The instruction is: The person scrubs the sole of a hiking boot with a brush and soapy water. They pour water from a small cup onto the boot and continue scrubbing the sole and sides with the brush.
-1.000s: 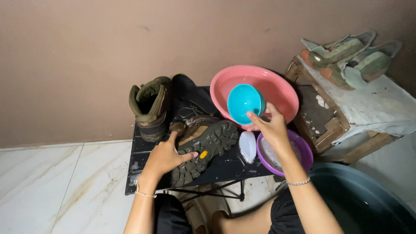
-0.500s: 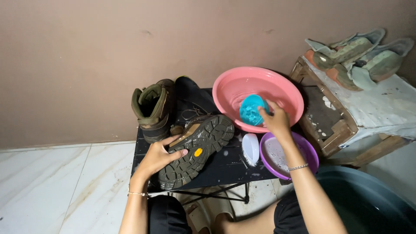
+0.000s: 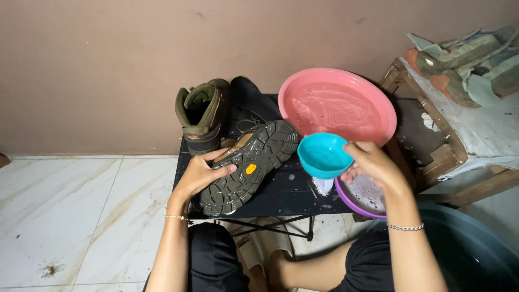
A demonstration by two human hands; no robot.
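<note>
My left hand [image 3: 201, 174] grips a brown boot [image 3: 250, 165] tipped on its side, its dark treaded sole facing up, on a small black table [image 3: 292, 194]. My right hand [image 3: 373, 162] holds a small turquoise bowl [image 3: 323, 156] above the table, just in front of a pink basin [image 3: 338, 105] with water in it. A purple bowl [image 3: 363, 197] sits under my right wrist. A second boot [image 3: 201, 114] stands upright at the table's back left.
A white brush [image 3: 323, 186] lies partly hidden beneath the turquoise bowl. A wooden stand [image 3: 465, 132] on the right carries a cloth and a pair of shoes [image 3: 465, 57]. A large dark tub [image 3: 476, 254] is at lower right. White tiled floor [image 3: 81, 216] spreads to the left.
My right hand dipped the turquoise bowl into the pink basin and has drawn it back toward me, over the table. My left hand keeps hold of the tipped boot.
</note>
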